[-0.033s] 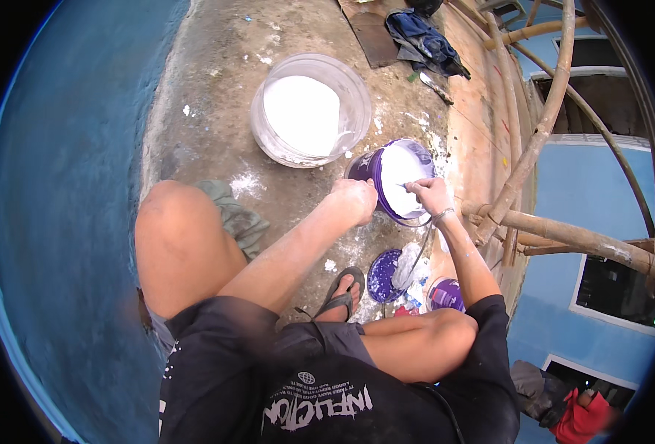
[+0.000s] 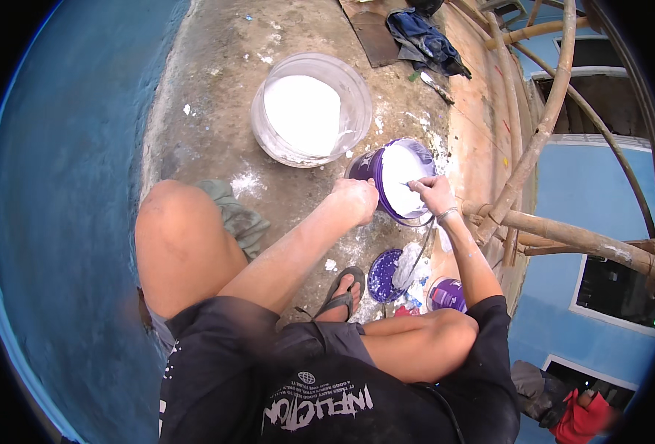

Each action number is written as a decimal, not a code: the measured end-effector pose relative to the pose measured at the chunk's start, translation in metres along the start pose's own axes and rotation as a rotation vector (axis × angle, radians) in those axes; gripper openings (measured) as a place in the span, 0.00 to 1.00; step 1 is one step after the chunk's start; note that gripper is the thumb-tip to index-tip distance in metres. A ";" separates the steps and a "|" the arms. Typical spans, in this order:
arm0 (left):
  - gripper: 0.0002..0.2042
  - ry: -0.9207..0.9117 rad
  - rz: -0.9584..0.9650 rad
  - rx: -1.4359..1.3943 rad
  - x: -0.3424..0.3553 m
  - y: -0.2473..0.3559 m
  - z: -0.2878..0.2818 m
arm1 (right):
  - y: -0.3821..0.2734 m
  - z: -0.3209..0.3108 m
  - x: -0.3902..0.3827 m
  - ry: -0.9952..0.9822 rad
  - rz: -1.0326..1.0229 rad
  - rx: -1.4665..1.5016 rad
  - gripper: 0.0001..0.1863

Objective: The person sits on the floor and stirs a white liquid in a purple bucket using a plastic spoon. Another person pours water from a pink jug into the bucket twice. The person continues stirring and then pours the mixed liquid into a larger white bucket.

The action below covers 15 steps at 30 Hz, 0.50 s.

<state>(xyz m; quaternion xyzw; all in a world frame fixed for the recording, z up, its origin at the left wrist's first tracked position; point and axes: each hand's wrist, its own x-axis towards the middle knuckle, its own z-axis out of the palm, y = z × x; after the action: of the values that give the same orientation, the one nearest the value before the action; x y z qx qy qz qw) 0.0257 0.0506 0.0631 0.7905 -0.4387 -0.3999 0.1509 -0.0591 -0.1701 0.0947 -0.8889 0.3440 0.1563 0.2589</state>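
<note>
A purple bucket (image 2: 366, 164) stands tilted in front of me with white paste (image 2: 399, 177) inside. My left hand (image 2: 355, 200) is closed at the bucket's left edge and grips it. Over the bucket's right side, my right hand (image 2: 438, 195) is pinched around something thin whose small bluish tip points into the paste; its kind is hidden by the fingers. Farther off to the left sits a large translucent tub (image 2: 355, 90) holding bright white material (image 2: 302, 115).
Near my right knee lie a speckled purple lid (image 2: 380, 275), a crumpled plastic bag (image 2: 409, 268) and a smaller purple container (image 2: 446, 294). A blue wall (image 2: 68, 192) rises on the left. Bamboo poles (image 2: 542, 126) run along the right. Dark clothing (image 2: 427, 41) lies at the back.
My right hand has shifted very slightly to the right over the bucket. The left hand stays at the bucket's edge.
</note>
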 end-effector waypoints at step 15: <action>0.28 0.042 0.017 0.008 0.004 -0.003 -0.001 | -0.017 -0.010 -0.020 -0.044 -0.452 -0.927 0.14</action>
<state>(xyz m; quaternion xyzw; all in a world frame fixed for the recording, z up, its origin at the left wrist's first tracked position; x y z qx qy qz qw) 0.0296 0.0489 0.0594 0.7956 -0.4437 -0.3800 0.1605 -0.0604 -0.1539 0.1181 -0.9590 0.0325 0.2511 -0.1276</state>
